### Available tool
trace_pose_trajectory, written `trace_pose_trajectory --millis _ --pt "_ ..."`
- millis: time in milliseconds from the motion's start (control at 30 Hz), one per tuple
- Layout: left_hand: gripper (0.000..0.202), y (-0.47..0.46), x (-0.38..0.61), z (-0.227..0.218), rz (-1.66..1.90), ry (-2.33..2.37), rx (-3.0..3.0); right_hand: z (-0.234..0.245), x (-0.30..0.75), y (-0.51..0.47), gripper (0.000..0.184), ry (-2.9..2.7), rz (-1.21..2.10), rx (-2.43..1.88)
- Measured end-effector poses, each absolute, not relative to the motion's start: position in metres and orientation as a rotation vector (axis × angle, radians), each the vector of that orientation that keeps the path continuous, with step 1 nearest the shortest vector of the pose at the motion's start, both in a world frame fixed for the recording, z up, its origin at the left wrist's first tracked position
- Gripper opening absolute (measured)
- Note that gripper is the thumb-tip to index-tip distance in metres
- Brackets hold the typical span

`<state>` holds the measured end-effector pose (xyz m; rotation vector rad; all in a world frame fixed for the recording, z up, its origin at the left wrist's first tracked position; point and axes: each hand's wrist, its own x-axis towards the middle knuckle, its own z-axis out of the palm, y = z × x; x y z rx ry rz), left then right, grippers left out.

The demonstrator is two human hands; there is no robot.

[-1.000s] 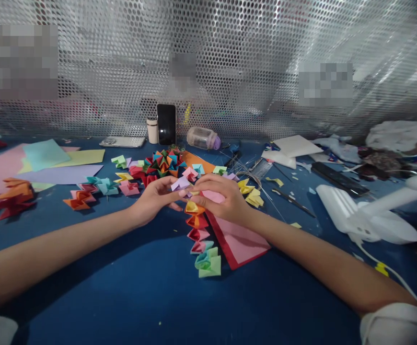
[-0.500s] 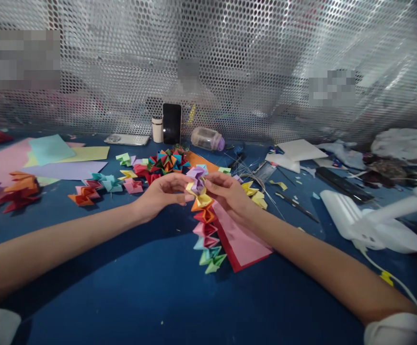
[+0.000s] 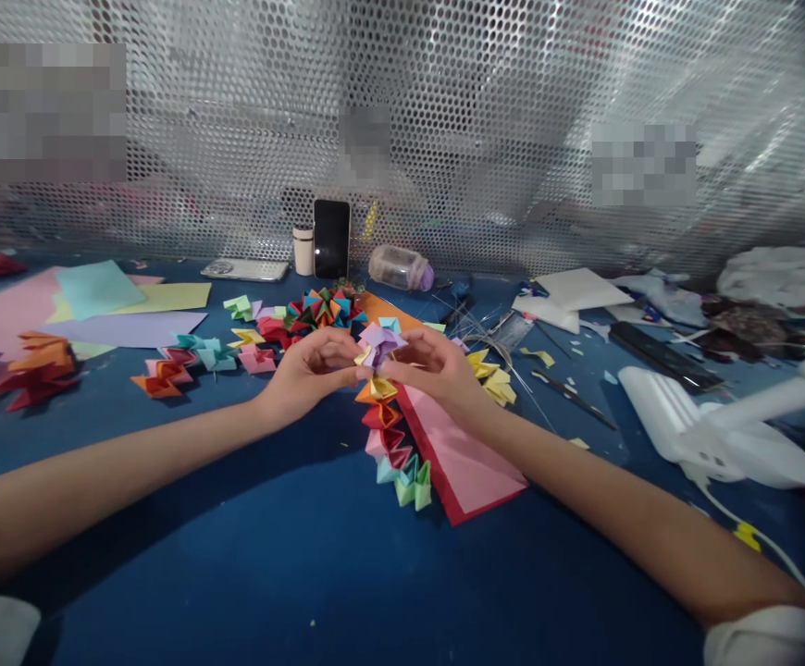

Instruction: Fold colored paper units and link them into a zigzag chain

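Note:
Both hands meet over the middle of the blue table. My left hand and my right hand pinch the lilac top piece of a chain of folded paper units. The chain hangs down from my fingers in yellow, orange, red, pink, teal and green, its lower end resting beside a pink sheet on a red sheet. Fingers of both hands are curled round the lilac piece.
A multicoloured paper star and loose folded units lie behind my hands. Flat coloured sheets are at the left, orange and red folded pieces further left. A phone stands against the mesh wall. White device and clutter at right.
The chain was lifted off the table with the lilac piece raised, then lowered a little. Its lower end has bunched up and swung left beside the pink sheet.

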<state>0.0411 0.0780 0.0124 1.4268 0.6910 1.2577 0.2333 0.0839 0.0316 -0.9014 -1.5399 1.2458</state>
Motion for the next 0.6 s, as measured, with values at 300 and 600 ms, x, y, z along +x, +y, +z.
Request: trace_pose_trajectory --millis 300,600 --pt "0.033 0.0689 0.0459 0.0128 1.250 0.887 1.574 0.0334 0.2291 0.0724 0.022 -1.843 0.746 -1.018" --pt "0.025 0.0746 0.0431 0.0143 1.220 0.806 1.491 0.0407 0.2338 0.0820 0.022 -1.811 0.944 -1.014"
